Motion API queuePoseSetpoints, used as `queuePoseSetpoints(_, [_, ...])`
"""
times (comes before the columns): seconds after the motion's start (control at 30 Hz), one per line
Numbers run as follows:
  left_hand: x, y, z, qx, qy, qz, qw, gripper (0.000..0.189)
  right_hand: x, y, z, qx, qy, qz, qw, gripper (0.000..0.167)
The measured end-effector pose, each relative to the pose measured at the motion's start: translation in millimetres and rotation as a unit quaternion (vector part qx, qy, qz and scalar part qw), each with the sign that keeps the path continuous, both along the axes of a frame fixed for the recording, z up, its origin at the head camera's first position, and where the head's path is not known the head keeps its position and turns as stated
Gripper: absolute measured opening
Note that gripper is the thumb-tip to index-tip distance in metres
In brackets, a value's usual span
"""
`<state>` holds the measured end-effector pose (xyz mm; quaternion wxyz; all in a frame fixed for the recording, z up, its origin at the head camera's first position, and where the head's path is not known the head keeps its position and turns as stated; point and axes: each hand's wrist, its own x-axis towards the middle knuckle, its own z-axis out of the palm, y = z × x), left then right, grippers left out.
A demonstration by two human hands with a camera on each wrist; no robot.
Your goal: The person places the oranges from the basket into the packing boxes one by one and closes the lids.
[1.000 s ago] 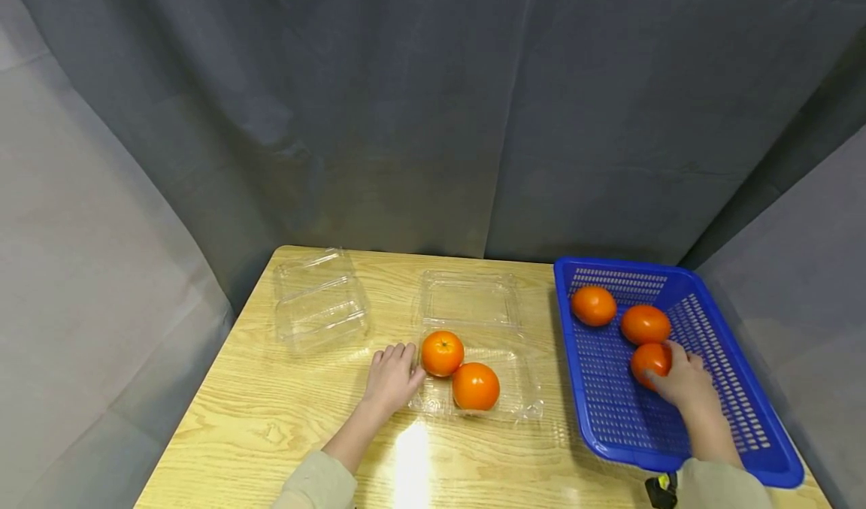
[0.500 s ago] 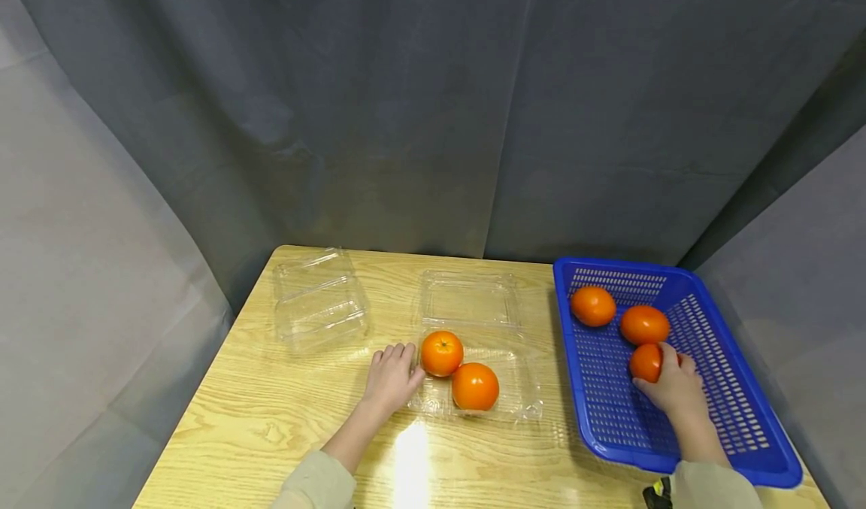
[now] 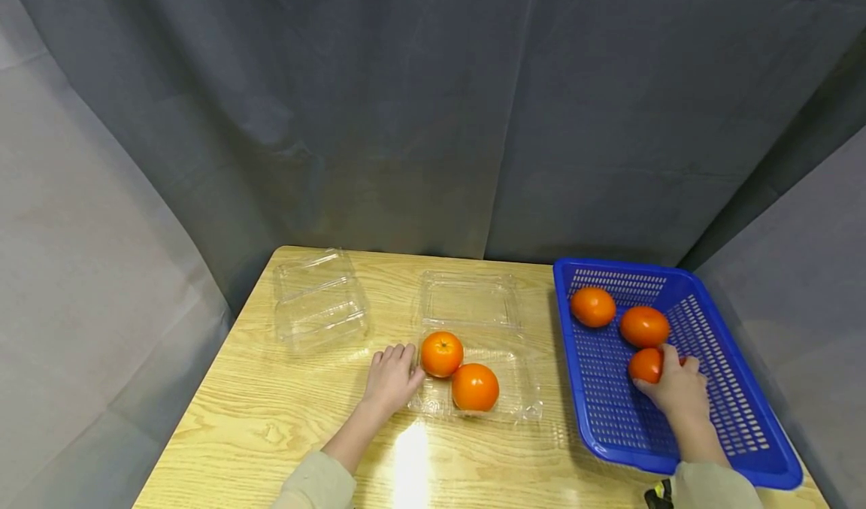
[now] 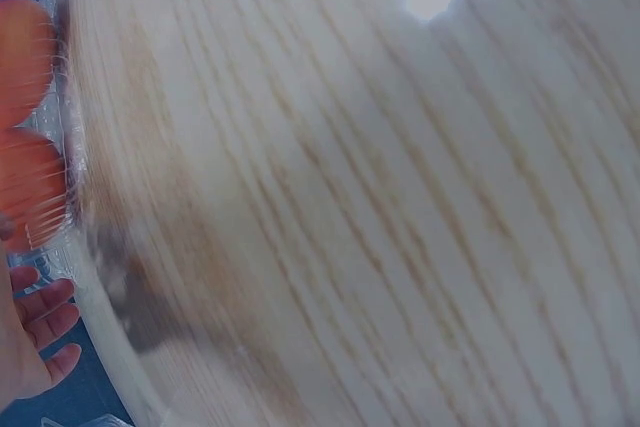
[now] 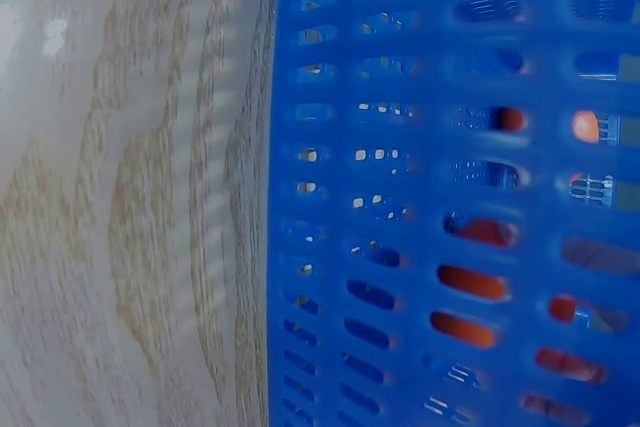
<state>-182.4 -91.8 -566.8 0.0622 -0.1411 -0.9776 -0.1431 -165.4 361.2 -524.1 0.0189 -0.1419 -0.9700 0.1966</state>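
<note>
My right hand (image 3: 679,392) reaches into the blue basket (image 3: 632,460) with thumb and fingers curled round an orange (image 3: 646,365), covering its right side. Two more oranges lie beyond it, a near one (image 3: 644,326) and one farther left (image 3: 592,307). On the table, a clear plastic clamshell box (image 3: 517,374) lies with its lid folded back. In its tray sit an orange with its stem spot up (image 3: 442,353) and a second orange (image 3: 475,387). My left hand (image 3: 394,380) rests at the tray's left edge, thumb toward the box and fingers loosely extended.
Another clear clamshell box (image 3: 320,302) stands at the table's back left. Grey curtains (image 3: 406,118) hang behind the wooden table (image 3: 271,419) and along both sides. In the right wrist view, the slotted basket wall (image 5: 330,177) hides most of the right hand.
My right hand has shifted slightly left and wrapped farther round the orange, which has moved a little left in the basket. My left hand and the boxes stay as they were.
</note>
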Motion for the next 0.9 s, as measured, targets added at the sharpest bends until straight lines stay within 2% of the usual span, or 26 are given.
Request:
queuePoseSetpoints(0.63, [0.0, 0.3, -1.2, 0.0, 0.0, 0.001, 1.0, 0.035, 0.9, 0.7, 2.9, -0.023, -0.019, 0.001, 0.9995, 0.077])
queuePoseSetpoints(0.9, [-0.1, 0.1, -1.3, 0.003, 0.001, 0.004, 1.0, 0.032, 1.1, -0.4, 6.9, -0.029, 0.006, -0.002, 0.9996, 0.077])
